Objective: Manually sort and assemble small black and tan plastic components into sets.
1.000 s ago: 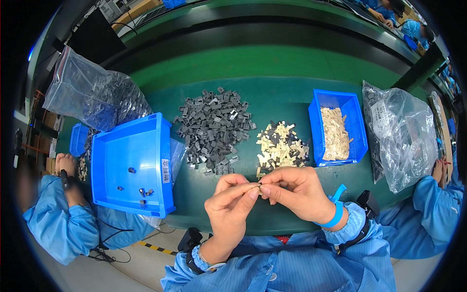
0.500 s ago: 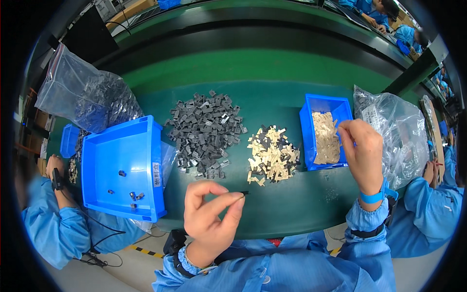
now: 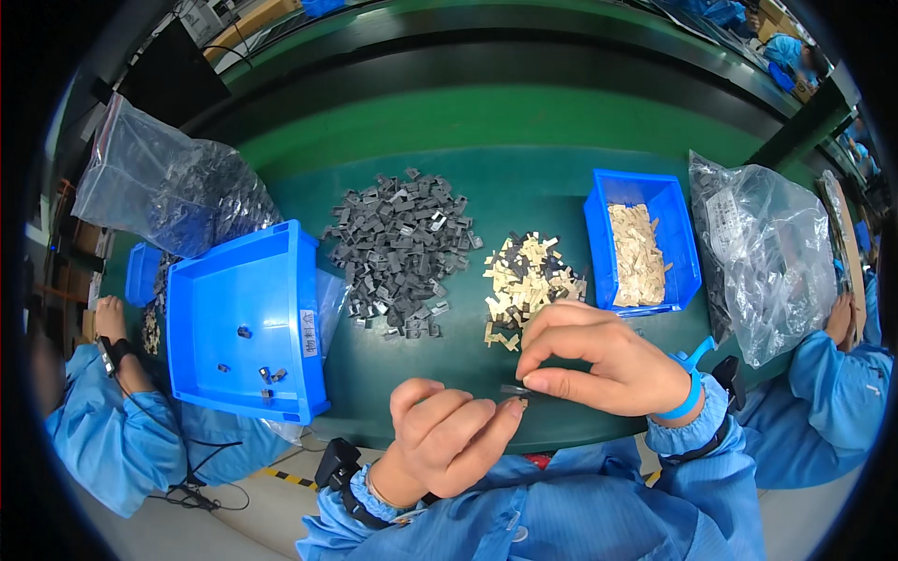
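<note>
My left hand [image 3: 449, 438] is closed in a pinch above the near edge of the table. Thumb and forefinger hold a tiny dark and tan part [image 3: 522, 402], mostly hidden by the fingertips. Close beside it, my right hand [image 3: 608, 363] pinches a thin, greyish, see-through strip [image 3: 512, 389], its fingertips almost meeting the left ones. Just beyond the hands lies a pile of small cream and black parts [image 3: 524, 280]. To the right of that, a blue bin [image 3: 683, 248] contains flat tan pieces [image 3: 636, 257].
A heap of dark grey clips [image 3: 398, 248] lies left of centre. The large blue tray [image 3: 234, 290] has several small dark parts in it. Clear plastic bags flank the work area, one [image 3: 178, 187] at left and another [image 3: 767, 252] at right. Co-workers' arms show at both sides.
My right hand has left the tan pieces' bin, moving left and nearer to meet my left hand. The left hand has shifted slightly right and nearer. A greyish strip now shows in the right fingertips.
</note>
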Available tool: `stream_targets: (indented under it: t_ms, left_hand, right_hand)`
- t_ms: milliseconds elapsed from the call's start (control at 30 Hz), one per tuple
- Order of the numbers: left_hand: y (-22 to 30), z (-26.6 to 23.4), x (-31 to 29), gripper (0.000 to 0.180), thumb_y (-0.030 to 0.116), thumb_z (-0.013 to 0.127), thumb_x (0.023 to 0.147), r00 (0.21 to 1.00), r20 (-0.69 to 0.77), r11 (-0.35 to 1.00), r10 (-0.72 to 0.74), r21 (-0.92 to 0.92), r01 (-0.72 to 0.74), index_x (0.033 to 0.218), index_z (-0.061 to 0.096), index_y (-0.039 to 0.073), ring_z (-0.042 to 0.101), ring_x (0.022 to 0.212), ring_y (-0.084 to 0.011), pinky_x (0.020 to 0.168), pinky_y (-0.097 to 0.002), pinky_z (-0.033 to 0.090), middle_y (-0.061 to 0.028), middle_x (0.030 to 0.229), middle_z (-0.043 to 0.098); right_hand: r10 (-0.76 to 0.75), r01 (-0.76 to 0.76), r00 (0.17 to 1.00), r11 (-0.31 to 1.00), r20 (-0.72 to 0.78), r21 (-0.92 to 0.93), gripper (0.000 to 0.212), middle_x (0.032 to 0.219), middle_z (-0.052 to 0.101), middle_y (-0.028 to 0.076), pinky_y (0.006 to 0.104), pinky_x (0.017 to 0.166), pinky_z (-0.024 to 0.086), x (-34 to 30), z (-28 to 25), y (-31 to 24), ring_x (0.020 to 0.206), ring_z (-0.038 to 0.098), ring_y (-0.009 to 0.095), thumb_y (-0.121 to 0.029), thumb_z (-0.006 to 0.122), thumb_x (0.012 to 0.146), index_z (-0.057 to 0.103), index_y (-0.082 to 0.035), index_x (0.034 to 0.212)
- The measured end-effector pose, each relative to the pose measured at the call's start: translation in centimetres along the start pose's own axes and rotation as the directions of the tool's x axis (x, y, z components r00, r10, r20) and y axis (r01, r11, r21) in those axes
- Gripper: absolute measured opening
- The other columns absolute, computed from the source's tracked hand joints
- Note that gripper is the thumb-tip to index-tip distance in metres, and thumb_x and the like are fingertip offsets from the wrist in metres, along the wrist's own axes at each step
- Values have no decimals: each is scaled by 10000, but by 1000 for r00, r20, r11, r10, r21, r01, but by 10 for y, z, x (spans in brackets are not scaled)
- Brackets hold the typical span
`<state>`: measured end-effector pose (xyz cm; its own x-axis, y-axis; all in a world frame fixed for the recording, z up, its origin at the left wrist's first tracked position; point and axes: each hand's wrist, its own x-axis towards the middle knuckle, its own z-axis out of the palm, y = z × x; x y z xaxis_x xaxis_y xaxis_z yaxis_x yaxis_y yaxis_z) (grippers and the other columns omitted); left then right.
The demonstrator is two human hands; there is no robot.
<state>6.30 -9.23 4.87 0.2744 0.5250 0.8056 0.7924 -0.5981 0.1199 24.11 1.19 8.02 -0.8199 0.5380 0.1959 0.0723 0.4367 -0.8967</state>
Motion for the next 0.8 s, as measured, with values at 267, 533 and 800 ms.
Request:
stream_targets:
  t_ms: [267, 533, 800]
  left_hand:
    - [1, -1, -9, 251, 102, 688, 600, 999, 25, 999, -35, -25, 36, 849, 661, 82, 480, 745, -160, 657, -317, 363, -11, 837, 526]
    - [-32, 8, -2, 362, 149, 772, 552, 899, 150, 890, -412, 278, 361, 868, 621, 61, 491, 775, -258, 682, -364, 362, -63, 842, 532]
    - [-47, 34, -9, 223, 126, 740, 601, 816, 200, 802, -543, 413, 432, 786, 643, 48, 505, 784, -210, 720, -339, 357, -26, 789, 521]
  right_hand:
    - [-28, 23, 995, 998, 100, 50, 103, 765, 538, 77, 331, 694, 411, 2, 6, 4, 764, 518, 246, -122, 609, 778, 560, -32, 764]
    - [-59, -28, 953, 960, -297, -279, 90, 803, 534, 90, 312, 648, 429, 7, 22, 18, 735, 531, 230, -7, 623, 736, 543, -11, 778]
    - [-10, -55, 912, 988, -410, -145, 80, 782, 544, 94, 326, 604, 418, 9, 26, 22, 687, 535, 248, -26, 624, 742, 547, -20, 763]
